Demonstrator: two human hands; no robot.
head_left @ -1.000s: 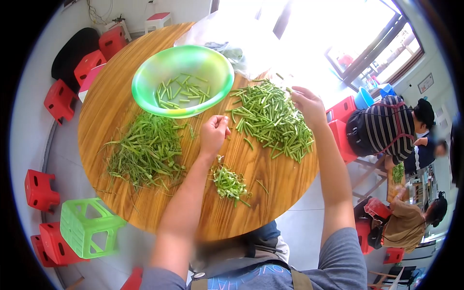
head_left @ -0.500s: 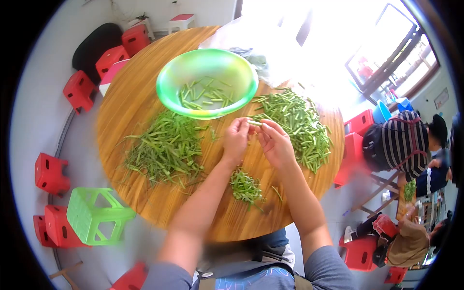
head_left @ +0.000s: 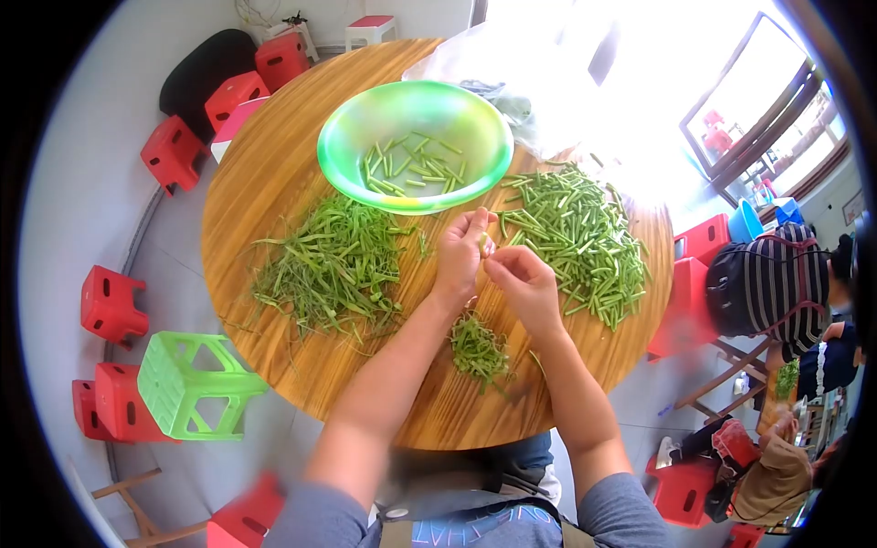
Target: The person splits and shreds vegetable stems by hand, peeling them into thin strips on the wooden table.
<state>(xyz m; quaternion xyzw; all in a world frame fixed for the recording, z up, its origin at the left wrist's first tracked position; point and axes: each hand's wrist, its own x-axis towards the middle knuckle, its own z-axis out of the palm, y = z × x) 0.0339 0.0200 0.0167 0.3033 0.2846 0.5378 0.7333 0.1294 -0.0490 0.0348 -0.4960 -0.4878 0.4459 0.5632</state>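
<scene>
My left hand (head_left: 462,254) is closed around a short green stem piece (head_left: 484,240), of which only a little shows between the fingers. Close beside it, the fingertips of my right hand (head_left: 527,287) are pinched together; what they hold is too small to make out. Both hands are above the wooden table, in front of the green-and-yellow basin (head_left: 327,169), where several cut stems (head_left: 422,164) lie. Right of the hands is a big pile of cut green stems (head_left: 585,242). A leafy green heap (head_left: 329,265) lies to the left. Below the hands sits a small pile of trimmings (head_left: 478,349).
The round wooden table (head_left: 429,411) fills the middle. A plastic bag (head_left: 548,100) lies behind the basin. Red stools (head_left: 114,306) and a green stool (head_left: 187,388) stand at left. A person in a striped top (head_left: 772,283) and another person in brown (head_left: 772,470) are at right.
The stem piece was level between both hands' fingertips; now it is mostly hidden in my left hand. My right hand has dropped slightly toward me. The whole view has shifted a little.
</scene>
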